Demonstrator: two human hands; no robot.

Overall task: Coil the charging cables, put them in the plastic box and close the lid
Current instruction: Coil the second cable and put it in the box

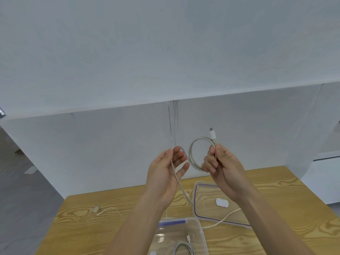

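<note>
above table (276, 183) edge | right hand (222, 168) pinches coiled cable (192, 155) | left hand (165, 172) holds its tail

1. charging cable (190, 153): white, one loop wound, pinched upright in my right grip (220, 166), plug pointing up; tail runs through my left grip (165, 173) down across the lid.
2. second cable (108, 211): loose on the counter (92, 232).
3. third cable (184, 249): coiled inside the box.
4. plastic box (201, 234): clear, open.
5. lid (206, 208): clear, blue-edged, flat beside the box.
</note>
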